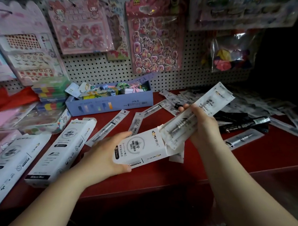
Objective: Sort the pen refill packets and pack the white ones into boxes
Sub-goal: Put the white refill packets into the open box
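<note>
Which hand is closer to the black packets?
Right. The right hand, gripping a bundle of white packets, is just beside the black packets. The left hand holds the white box farther off, on the other side.

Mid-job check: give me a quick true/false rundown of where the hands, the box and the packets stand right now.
1. The left hand holds a white box. True.
2. The right hand is empty. False: it grips a bundle of white packets, with the bundle's lower end at the box's open end.
3. The held box is closed. False: the flaps at the end facing the right hand are open.
4. Black packets lie on the red shelf, to the right of the right hand. True.
5. Another white box lies on the shelf to the left of the left hand. True.
</note>
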`<control>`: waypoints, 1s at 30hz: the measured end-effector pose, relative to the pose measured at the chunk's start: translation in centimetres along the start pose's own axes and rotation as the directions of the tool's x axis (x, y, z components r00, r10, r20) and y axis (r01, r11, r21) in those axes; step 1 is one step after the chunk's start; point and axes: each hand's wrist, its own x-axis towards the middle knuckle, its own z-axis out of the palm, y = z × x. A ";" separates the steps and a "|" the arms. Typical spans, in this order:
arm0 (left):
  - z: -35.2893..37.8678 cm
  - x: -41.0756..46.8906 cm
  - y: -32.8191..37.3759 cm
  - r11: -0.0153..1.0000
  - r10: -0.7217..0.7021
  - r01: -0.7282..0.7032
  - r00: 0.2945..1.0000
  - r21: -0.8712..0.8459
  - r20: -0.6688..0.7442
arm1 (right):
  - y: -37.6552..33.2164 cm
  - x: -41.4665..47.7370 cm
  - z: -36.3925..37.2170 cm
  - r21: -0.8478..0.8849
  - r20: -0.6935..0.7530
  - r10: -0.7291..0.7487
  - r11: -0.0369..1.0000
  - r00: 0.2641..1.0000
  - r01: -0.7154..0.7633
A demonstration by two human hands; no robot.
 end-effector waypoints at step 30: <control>1.4 -0.3 2.1 1.000 0.006 -0.010 0.958 -0.012 -0.286 | 3.0 -1.4 0.8 -0.414 -0.014 0.067 0.908 0.998 -0.067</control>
